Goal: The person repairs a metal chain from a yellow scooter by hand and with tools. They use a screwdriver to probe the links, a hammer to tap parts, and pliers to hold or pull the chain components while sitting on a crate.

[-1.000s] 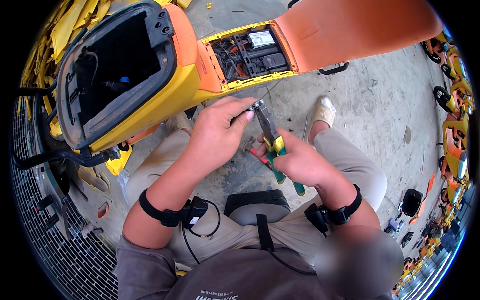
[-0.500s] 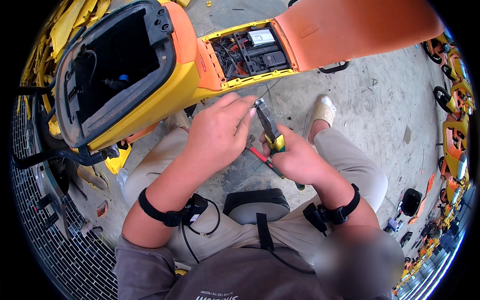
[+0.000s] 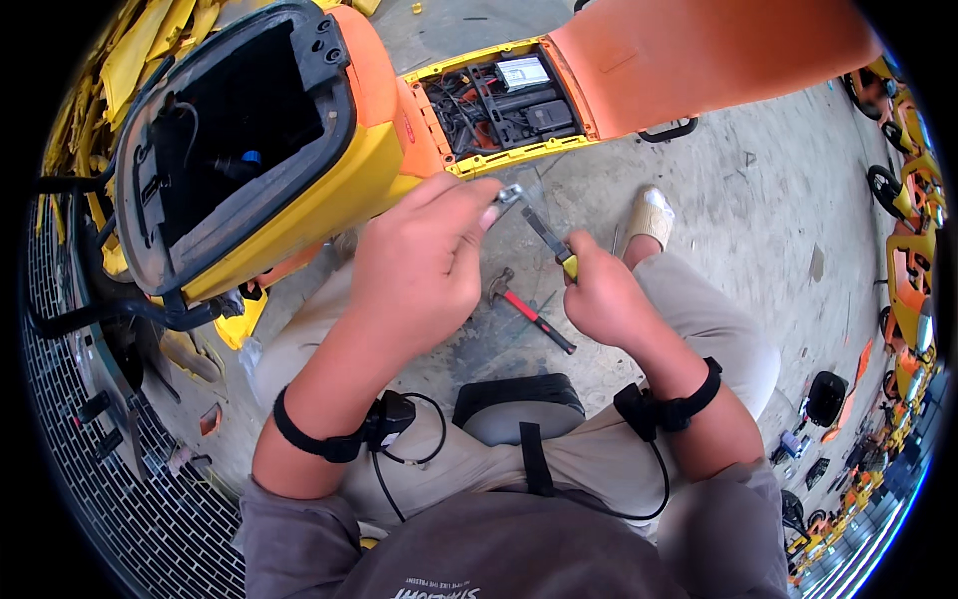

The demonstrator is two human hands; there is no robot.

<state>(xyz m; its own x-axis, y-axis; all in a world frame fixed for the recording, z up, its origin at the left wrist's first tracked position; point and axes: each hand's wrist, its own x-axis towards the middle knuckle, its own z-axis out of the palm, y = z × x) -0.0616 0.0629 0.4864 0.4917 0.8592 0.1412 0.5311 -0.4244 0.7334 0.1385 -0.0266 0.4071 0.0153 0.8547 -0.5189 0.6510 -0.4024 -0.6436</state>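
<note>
My left hand [image 3: 419, 265] is closed, pinching a small silvery metal piece [image 3: 510, 194] between thumb and fingers; its exact kind is too small to tell. Close by on the right, my right hand [image 3: 604, 295] grips the yellow handles of a pair of pliers [image 3: 544, 235]. The plier jaws point up and left at the metal piece, and I cannot tell whether they touch it. Below both hands, a claw hammer [image 3: 529, 314] with a red and black handle lies on the floor.
Ahead lies a yellow and orange scooter body [image 3: 374, 150] with an open black storage box [image 3: 339, 110] at left and exposed wiring [image 3: 464, 110] in its middle. An orange panel [image 3: 699, 60] extends right. Yellow panels [image 3: 135, 60] pile far left. More scooters [image 3: 903, 260] line the right.
The pliers have swung clear of my left fingers, moving slightly right and down with my right hand. My left hand has shifted a little left, still pinching the metal piece. The hammer is now fully visible.
</note>
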